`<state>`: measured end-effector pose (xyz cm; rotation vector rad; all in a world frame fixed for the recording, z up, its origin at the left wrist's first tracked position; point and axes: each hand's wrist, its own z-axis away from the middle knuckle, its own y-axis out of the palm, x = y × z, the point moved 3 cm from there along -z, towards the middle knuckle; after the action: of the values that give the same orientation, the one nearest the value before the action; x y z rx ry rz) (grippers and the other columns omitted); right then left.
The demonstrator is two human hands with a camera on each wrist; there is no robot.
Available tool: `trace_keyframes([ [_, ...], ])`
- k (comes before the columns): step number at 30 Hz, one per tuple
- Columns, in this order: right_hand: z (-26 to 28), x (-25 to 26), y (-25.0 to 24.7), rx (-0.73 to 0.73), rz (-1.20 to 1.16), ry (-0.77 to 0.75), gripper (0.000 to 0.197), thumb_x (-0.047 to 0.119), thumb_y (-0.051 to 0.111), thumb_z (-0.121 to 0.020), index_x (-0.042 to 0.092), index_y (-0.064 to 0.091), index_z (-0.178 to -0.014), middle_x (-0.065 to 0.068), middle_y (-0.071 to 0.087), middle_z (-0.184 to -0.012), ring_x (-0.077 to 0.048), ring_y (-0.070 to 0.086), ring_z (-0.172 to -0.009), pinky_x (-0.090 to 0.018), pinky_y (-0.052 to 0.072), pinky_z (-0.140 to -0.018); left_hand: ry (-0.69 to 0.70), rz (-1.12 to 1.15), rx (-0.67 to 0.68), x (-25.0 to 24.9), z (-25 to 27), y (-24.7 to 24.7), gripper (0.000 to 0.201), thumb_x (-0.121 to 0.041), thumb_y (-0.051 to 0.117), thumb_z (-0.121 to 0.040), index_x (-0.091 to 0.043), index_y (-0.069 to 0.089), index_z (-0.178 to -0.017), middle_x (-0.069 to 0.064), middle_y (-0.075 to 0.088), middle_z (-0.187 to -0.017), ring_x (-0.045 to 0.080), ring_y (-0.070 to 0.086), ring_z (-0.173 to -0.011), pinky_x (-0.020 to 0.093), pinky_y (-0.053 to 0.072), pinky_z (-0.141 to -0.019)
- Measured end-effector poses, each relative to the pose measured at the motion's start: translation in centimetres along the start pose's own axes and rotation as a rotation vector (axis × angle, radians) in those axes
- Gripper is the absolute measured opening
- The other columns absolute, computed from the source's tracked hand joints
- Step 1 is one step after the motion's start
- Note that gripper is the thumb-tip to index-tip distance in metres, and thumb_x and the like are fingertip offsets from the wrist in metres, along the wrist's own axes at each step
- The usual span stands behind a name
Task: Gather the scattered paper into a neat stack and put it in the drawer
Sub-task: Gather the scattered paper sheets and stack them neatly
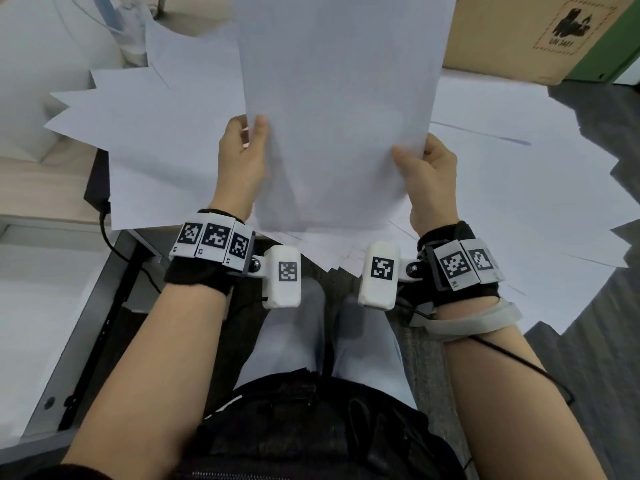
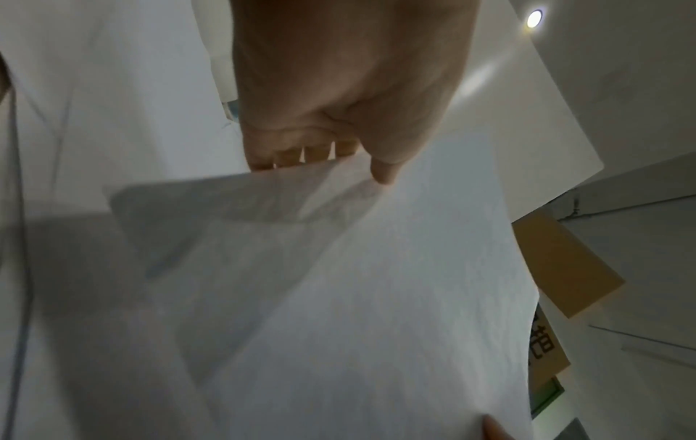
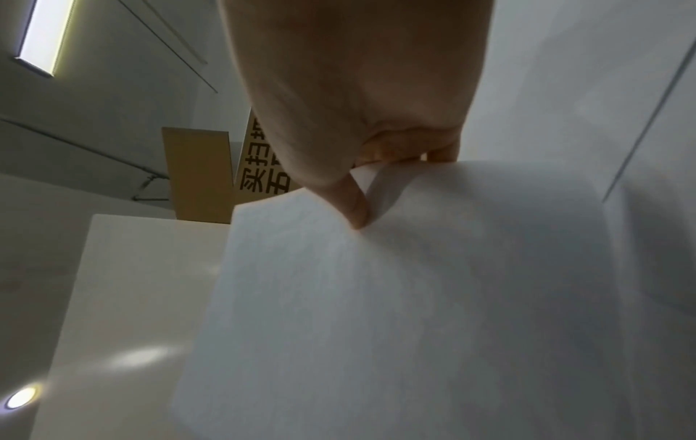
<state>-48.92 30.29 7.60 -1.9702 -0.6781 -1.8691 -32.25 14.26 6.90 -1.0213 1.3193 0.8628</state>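
Item: held sheets of paper (image 1: 341, 109), white, blank; how many sheets cannot be told. They are raised upright before the person, long axis running away and upward, near short edge low between the wrists. Left hand (image 1: 242, 161) pinches the left long edge, thumb on the near face; right hand (image 1: 424, 174) pinches the right long edge likewise; the two hands are apart, one on each side, about equally near. Remaining scattered paper (image 1: 166, 140) lies fanned out flat below and beyond the held sheets, spreading left and right. Open drawer (image 1: 52, 299) lies low on the person's left, so the left hand is the nearer to it; judged next, the sheets must be squared and carried leftward and down. Head view alone shows the scatter, the drawer and both grips together. Left wrist view shows fingers (image 2: 301, 154) curled behind the edge with the thumb in front; right wrist view shows a thumb (image 3: 354, 208) pressed on the paper and a cardboard box (image 3: 199, 175) beyond.
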Motion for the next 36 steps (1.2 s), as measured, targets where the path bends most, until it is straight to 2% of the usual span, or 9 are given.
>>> trace_keyframes([
  [4,-1.6,-0.9,1.4,-0.020,0.054,0.045,0.011,-0.001,0.057,-0.081,0.010,0.059,-0.078,0.001,0.055,-0.068,-0.009,0.050,-0.060,-0.017,0.042,-0.058,-0.075,-0.255,-0.139,1.9,-2.7,-3.2,0.049,-0.033,0.051,-0.095,-0.014,0.040,-0.140,0.002,0.044,-0.139,0.017,0.039,-0.131,0.032,0.035,-0.109],
  [8,-3.2,-2.3,3.1,-0.035,0.140,0.109,0.009,0.012,0.053,-0.065,0.008,0.052,-0.072,-0.004,0.044,-0.068,-0.017,0.040,-0.065,-0.023,0.034,-0.057,-0.298,-0.529,-0.134,3.4,-4.5,-5.1,0.070,-0.031,0.055,-0.090,-0.012,0.023,-0.149,0.013,0.025,-0.152,0.029,0.016,-0.144,0.050,0.025,-0.113],
  [12,-5.1,-4.3,4.0,-0.038,0.274,0.199,0.020,0.007,0.054,-0.070,0.017,0.042,-0.058,0.003,0.041,-0.058,-0.017,0.037,-0.059,-0.024,0.030,-0.056,-0.401,-0.495,-0.060,4.7,-5.6,-5.0,0.076,-0.030,0.061,-0.087,-0.014,0.020,-0.149,0.012,0.022,-0.153,0.032,0.023,-0.141,0.048,0.027,-0.113],
  [18,-6.8,-6.8,4.5,-0.023,0.403,0.267,0.028,-0.001,0.054,-0.077,0.016,0.044,-0.056,0.002,0.045,-0.058,-0.018,0.043,-0.060,-0.026,0.035,-0.059,-0.422,-0.364,-0.109,5.7,-6.2,-5.0,0.067,-0.027,0.065,-0.080,-0.025,0.037,-0.140,0.006,0.027,-0.144,0.029,0.039,-0.124,0.043,0.037,-0.107],
  [24,-7.9,-7.6,4.6,-0.003,0.456,0.277,0.007,0.003,0.057,-0.077,0.009,0.057,-0.073,-0.007,0.054,-0.070,-0.019,0.048,-0.068,-0.030,0.039,-0.062,-0.456,-0.365,-0.124,5.6,-7.7,-3.9,0.076,-0.022,0.065,-0.085,-0.026,0.023,-0.148,0.007,0.018,-0.148,0.030,0.032,-0.128,0.031,0.031,-0.098],
  [29,-8.3,-7.6,4.6,0.016,0.451,0.294,0.018,0.009,0.057,-0.074,-0.007,0.059,-0.082,-0.009,0.055,-0.073,-0.020,0.049,-0.069,-0.031,0.040,-0.065,-0.443,-0.250,-0.138,5.3,-9.3,-3.4,0.071,-0.013,0.066,-0.083,-0.021,0.029,-0.144,0.000,0.034,-0.145,0.017,0.026,-0.116,0.032,0.031,-0.106],
  [31,-8.4,-7.6,4.6,0.036,0.468,0.311,0.007,0.006,0.057,-0.079,0.003,0.059,-0.073,-0.005,0.055,-0.071,-0.020,0.049,-0.070,-0.031,0.041,-0.065,-0.453,-0.210,-0.160,5.2,-10.0,-3.5,0.068,-0.010,0.065,-0.086,-0.017,0.030,-0.144,-0.004,0.041,-0.143,0.018,0.024,-0.130,0.025,0.028,-0.100],
  [33,-8.6,-7.7,4.5,0.041,0.473,0.324,0.020,0.004,0.056,-0.081,0.013,0.052,-0.064,-0.002,0.054,-0.067,-0.020,0.048,-0.069,-0.029,0.040,-0.065,-0.477,-0.191,-0.177,4.9,-10.7,-3.7,0.066,-0.013,0.066,-0.086,-0.015,0.034,-0.144,-0.003,0.043,-0.142,0.021,0.027,-0.134,0.024,0.028,-0.093],
  [36,-8.8,-8.0,4.4,0.049,0.464,0.312,0.013,0.004,0.056,-0.081,0.010,0.053,-0.070,-0.007,0.052,-0.070,-0.018,0.045,-0.069,-0.029,0.037,-0.065,-0.461,-0.237,-0.178,4.3,-11.3,-4.0,0.058,-0.019,0.072,-0.075,-0.015,0.054,-0.130,0.001,0.053,-0.133,0.026,0.038,-0.128,0.028,0.036,-0.094],
])
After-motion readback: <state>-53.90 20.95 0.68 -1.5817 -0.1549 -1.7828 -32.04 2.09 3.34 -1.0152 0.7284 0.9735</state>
